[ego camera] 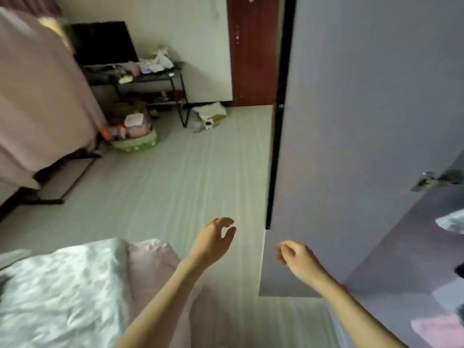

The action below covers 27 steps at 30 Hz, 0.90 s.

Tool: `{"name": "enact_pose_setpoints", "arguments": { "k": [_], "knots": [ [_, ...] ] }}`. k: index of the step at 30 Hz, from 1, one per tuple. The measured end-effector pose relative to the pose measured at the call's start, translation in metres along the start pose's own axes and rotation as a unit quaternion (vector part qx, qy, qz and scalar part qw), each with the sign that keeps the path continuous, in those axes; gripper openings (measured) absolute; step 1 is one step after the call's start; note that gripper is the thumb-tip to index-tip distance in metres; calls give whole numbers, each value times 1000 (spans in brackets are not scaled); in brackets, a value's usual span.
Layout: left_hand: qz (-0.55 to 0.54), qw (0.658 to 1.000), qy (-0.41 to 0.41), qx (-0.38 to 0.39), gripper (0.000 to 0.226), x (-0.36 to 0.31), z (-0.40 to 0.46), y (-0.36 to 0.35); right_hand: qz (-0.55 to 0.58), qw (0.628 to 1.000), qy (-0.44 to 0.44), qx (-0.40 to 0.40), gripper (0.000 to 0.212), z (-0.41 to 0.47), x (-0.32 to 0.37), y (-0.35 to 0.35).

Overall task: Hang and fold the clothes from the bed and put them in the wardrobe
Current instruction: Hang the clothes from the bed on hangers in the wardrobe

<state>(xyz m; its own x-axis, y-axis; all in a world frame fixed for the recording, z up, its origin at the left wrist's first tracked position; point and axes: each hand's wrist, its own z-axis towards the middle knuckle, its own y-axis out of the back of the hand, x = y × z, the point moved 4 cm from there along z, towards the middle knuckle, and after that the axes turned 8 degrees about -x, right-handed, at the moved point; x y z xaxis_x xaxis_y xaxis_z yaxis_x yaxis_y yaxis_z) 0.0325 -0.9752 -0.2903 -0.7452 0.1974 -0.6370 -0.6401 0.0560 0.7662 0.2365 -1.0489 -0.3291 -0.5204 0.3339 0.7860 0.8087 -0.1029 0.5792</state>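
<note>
Clothes: none held; bed (62, 292) lower left.
Hands: left (213, 243), right (297, 256) loosely curled, empty.
Risk: wardrobe door (364, 121) could block reach.

- Pale wood-grain floor (175, 187); green round basket (136, 144) heaped with soft items set on it beside a black metal side table (160, 79).
- Side table top cluttered: dark monitor (105, 42), crumpled papers (157, 62).
- Bed (150, 259) at lower left, pink sheet, rumpled white-grey blanket (62, 292) lying on top.
</note>
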Motion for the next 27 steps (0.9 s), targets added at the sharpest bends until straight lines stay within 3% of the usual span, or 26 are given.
{"name": "enact_pose_setpoints", "arguments": {
  "k": [6, 12, 21, 27],
  "knots": [
    [10, 979, 169, -115, 25, 120, -62, 99, -18, 976, 96, 193, 24, 17, 101, -133],
    [-18, 910, 320, -262, 26, 239, -133, 185, -73, 917, 204, 334, 23, 10, 209, -282],
    [-27, 836, 423, -348, 28, 343, -165, 257, -91, 853, 244, 453, 25, 8, 301, -433],
    [-32, 811, 453, -369, 28, 391, -114, 275, -117, 832, 273, 469, 24, 70, 347, -491]
  ]
}}
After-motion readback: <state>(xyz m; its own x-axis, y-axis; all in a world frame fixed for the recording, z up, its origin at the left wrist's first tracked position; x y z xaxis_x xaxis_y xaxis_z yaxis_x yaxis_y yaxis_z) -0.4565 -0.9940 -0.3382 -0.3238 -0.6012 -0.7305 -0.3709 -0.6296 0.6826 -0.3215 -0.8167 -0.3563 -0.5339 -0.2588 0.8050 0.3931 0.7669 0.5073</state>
